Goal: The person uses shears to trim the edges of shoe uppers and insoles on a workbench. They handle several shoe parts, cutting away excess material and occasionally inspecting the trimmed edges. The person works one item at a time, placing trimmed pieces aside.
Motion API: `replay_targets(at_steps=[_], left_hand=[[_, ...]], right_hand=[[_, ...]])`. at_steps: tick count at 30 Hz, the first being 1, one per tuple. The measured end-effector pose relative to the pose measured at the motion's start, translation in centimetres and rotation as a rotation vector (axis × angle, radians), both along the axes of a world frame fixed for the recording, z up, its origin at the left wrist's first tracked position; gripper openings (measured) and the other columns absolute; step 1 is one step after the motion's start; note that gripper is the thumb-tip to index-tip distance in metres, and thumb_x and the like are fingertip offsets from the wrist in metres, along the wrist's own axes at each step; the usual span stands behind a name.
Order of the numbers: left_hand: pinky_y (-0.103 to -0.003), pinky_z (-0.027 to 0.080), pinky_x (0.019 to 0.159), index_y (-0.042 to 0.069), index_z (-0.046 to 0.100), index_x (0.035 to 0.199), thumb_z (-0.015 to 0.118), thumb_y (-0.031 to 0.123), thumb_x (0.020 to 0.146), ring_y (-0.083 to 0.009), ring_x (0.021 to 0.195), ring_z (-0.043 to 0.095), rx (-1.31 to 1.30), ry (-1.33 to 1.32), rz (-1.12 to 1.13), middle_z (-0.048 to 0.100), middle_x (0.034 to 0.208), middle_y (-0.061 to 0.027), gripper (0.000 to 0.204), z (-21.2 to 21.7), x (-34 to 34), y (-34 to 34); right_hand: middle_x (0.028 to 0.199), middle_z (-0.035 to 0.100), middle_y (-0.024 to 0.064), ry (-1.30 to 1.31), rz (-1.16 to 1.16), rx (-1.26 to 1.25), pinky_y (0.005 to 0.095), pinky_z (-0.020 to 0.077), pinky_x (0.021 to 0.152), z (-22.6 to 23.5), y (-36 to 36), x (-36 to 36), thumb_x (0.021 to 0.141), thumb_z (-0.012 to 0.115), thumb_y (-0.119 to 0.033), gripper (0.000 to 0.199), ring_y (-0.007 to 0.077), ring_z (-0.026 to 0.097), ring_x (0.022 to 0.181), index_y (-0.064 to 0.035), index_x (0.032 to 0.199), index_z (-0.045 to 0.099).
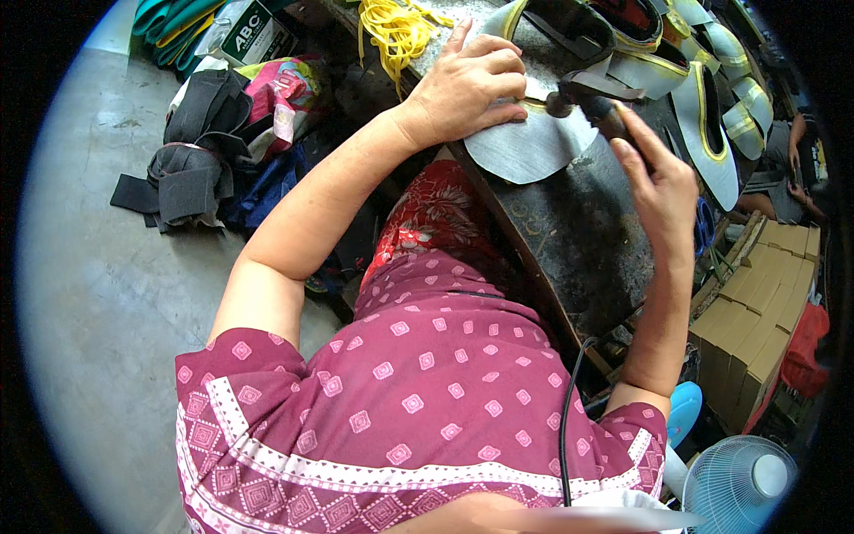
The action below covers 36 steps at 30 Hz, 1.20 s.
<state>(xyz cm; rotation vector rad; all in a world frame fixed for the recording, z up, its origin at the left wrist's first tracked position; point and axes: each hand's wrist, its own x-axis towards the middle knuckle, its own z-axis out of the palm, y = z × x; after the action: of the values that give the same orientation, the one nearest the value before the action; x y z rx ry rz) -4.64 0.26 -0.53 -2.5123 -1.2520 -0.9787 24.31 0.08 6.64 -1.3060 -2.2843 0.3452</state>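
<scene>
left hand [467, 84] lies flat, fingers together and nearly straight, pressing down on a grey rounded sheet piece [525, 147] at the near edge of the dark workbench [578, 240]. nothing gripped, just weight on it. the piece's curved lobe reaches almost to the bench edge, toward the person's lap.

right hand [658, 182] is curled around the dark handle of a small hand tool [592, 107], thumb and forefinger running forward along it. the tool's round head sits at the piece's upper right margin, where a yellow-edged strip meets the grey. whether the head actually touches the piece, can't tell; the fingers partly hide it.

judgement on doing it well: the holding hand looks rightly placed, close to the tool head, so the sheet shouldn't creep or lift. fingertips are near the working end, though, so better kept behind the tool's line. the piece looks thin and floppy, so short controlled strokes along the margin should suit it better than long ones. the wrist seems unsupported; resting the forearm on the bench edge would probably steady it.

further out: a row of similar grey, yellow-trimmed pieces [712, 133] overlaps along the far right side of the bench. a bundle of yellow cord [396, 31] lies at the far left corner. on the floor left of the bench, a heap of dark fabric scraps [191, 151]. stacked cardboard boxes [756, 311] and a small fan [738, 485] beyond the bench's right side. a black cable [569, 418] runs down over the person's patterned maroon garment.
</scene>
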Motion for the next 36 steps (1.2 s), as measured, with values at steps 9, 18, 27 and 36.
replay_targets(at_steps=[9,18,27,36], left_hand=[[-0.065,0.026,0.113,0.020,0.067,0.095,0.075,0.037,0.083,-0.0193,0.122,0.054,0.037,0.004,-0.017,0.062,0.107,0.0034,0.022,-0.1,0.4,-0.2],[-0.062,0.025,0.116,0.019,0.066,0.096,0.075,0.038,0.082,-0.0192,0.125,0.052,0.069,0.002,-0.008,0.061,0.109,0.0026,0.025,0.0,0.5,-0.2],[-0.048,0.039,0.109,0.010,0.067,0.090,0.065,0.017,0.077,-0.0204,0.107,0.059,0.036,0.219,-0.061,0.064,0.095,-0.0053,0.015,4.4,0.7,0.2],[-0.064,0.021,0.112,0.016,0.073,0.082,0.071,0.025,0.078,-0.0211,0.096,0.063,0.087,0.090,0.334,0.069,0.082,0.0001,0.010,2.9,5.1,-1.0]], right_hand=[[0.115,0.071,0.0126,-0.083,-0.068,-0.035,0.0390,0.0567,0.082,1.0,-1.3,-3.3,0.095,0.066,-0.039,0.041,0.0333,0.071,0.097,-0.0222,0.132,0.065],[0.123,0.070,0.0130,0.297,-0.025,0.070,0.0326,0.0551,0.090,0.4,-1.4,-1.6,0.096,0.068,-0.024,0.040,0.0211,0.071,0.107,-0.0110,0.134,0.064],[0.113,0.072,0.0129,0.100,-0.019,-0.032,0.0364,0.0563,0.081,-3.3,-1.8,-0.1,0.094,0.068,-0.034,0.041,0.0304,0.072,0.098,-0.0191,0.132,0.066],[0.113,0.073,0.0116,0.152,-0.025,0.215,0.0344,0.0571,0.079,-0.6,-0.2,-0.7,0.096,0.067,-0.033,0.039,0.0254,0.074,0.095,-0.0184,0.132,0.066]])
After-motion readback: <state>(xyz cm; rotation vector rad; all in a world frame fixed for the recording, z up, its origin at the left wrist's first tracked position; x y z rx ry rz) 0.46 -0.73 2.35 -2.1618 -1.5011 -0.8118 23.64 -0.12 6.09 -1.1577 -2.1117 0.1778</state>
